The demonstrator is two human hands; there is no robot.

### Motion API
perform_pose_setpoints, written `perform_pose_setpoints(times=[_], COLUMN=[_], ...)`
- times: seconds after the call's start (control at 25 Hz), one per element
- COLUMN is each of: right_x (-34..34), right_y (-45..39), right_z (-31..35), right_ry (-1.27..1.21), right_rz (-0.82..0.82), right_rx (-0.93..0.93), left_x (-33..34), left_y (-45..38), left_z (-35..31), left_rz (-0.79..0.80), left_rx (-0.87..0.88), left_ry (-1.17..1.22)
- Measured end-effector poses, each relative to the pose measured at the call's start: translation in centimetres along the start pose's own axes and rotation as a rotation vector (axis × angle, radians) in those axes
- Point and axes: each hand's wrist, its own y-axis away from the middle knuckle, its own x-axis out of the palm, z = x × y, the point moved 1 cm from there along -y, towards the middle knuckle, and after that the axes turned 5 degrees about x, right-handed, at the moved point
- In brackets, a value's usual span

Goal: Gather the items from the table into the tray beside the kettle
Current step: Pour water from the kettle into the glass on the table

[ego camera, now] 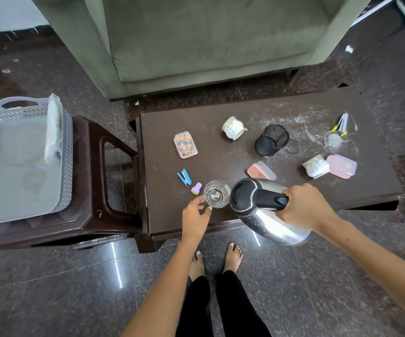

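From the head view we see our right hand [303,205] clenched round the handle of the kettle [257,203], tilted at the near edge of the surface [221,161]. Our left hand [195,215] rests relaxed, fingertips touching the glass [217,197] without gripping it. The tray [24,161] sits apart on a stool [94,186] to the left. We should probably wrap the glass low and firmly, lift it straight up clear of the kettle, then carry it over.

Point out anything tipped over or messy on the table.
The black mesh pen holder and both white cups lie on their sides. White smears and scratches mark the table's far right.
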Motion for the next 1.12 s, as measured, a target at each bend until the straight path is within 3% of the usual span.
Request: perform_pose_setpoints(times=[1.12], right_x=[-2.1], right_y=[-1.0], right_z=[2.5], right_ry=[0.037], right_rz=[0.065], right_rx=[-0.030], left_x=[0.3], left_y=[0.2], left_z=[0.1], left_rz=[-0.009], left_rx=[-0.009], left_ry=[0.008])
